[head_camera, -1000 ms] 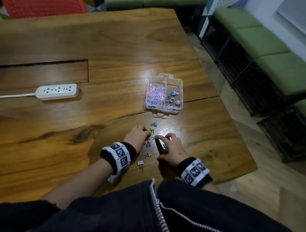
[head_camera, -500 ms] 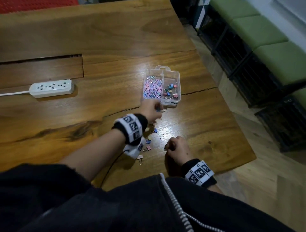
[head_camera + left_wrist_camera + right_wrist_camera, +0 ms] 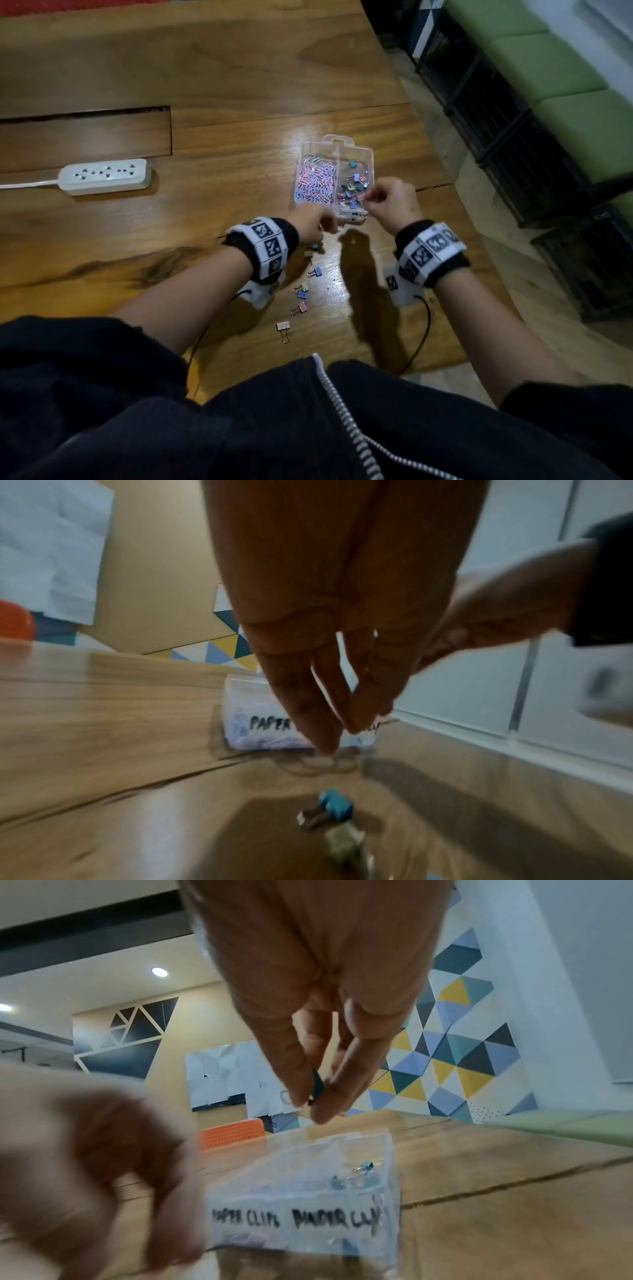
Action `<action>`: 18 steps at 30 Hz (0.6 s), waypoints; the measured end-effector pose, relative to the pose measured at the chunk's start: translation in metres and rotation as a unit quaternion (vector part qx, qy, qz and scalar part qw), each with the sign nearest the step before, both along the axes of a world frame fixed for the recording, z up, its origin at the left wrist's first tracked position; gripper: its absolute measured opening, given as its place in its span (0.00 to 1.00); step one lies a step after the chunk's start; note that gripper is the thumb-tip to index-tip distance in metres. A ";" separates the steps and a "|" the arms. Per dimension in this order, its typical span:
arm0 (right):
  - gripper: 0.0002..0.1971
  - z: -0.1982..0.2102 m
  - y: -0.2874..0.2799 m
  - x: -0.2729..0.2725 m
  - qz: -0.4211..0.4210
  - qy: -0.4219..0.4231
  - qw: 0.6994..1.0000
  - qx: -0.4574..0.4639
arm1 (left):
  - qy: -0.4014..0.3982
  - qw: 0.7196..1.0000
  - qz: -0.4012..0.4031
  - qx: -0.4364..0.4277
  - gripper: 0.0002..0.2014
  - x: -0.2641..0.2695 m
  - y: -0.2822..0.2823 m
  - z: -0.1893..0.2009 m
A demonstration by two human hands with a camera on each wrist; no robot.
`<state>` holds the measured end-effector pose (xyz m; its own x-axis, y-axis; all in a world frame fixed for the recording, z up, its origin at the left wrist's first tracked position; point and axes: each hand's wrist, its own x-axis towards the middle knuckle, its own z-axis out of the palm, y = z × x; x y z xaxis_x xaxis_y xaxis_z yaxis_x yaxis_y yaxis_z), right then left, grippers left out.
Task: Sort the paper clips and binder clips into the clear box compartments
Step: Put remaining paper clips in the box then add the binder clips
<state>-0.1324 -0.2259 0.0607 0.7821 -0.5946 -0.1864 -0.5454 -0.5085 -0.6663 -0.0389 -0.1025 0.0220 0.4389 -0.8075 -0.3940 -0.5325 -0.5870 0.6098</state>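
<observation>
Clear box [image 3: 301, 1199] is seen on the wooden surface [image 3: 219, 219], front wall handwritten "PAPER CLIPS" at left; the right label is blurred. A teal binder clip [image 3: 318, 1084] is pinched in the right hand [image 3: 322, 1031] grip above the binder-clip compartment. Left hand [image 3: 329, 631] fingers hang straight, nothing held.

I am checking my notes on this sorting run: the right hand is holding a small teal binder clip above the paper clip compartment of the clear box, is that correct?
Not quite. The right hand pinches the teal binder clip above the binder clip compartment of the clear box, not the paper clip side. The head view shows it.
</observation>
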 end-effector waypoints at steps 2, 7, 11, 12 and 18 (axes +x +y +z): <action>0.09 0.002 -0.002 0.013 -0.014 -0.018 1.000 0.000 | -0.048 0.993 -0.088 0.066 0.20 0.001 0.011 -0.009; 0.07 -0.025 0.032 -0.001 0.074 0.045 0.996 -0.014 | -0.167 0.952 -0.219 0.135 0.28 -0.005 0.026 -0.023; 0.12 -0.054 0.069 -0.026 0.169 0.106 0.980 0.008 | -0.198 0.956 -0.195 0.093 0.19 -0.009 0.042 -0.028; 0.18 -0.060 0.075 -0.030 0.187 0.112 0.976 0.005 | -0.197 0.959 -0.182 0.089 0.17 -0.009 0.046 -0.030; 0.15 -0.070 0.086 -0.040 0.235 0.101 0.964 -0.073 | -0.147 0.979 -0.099 0.098 0.10 -0.010 0.063 -0.029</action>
<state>-0.1720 -0.1403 -0.0096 0.9278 -0.2155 -0.3044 -0.3436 -0.8112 -0.4731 -0.0494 -0.0396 -0.0075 0.3987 -0.8096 -0.4308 -0.7832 -0.5450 0.2993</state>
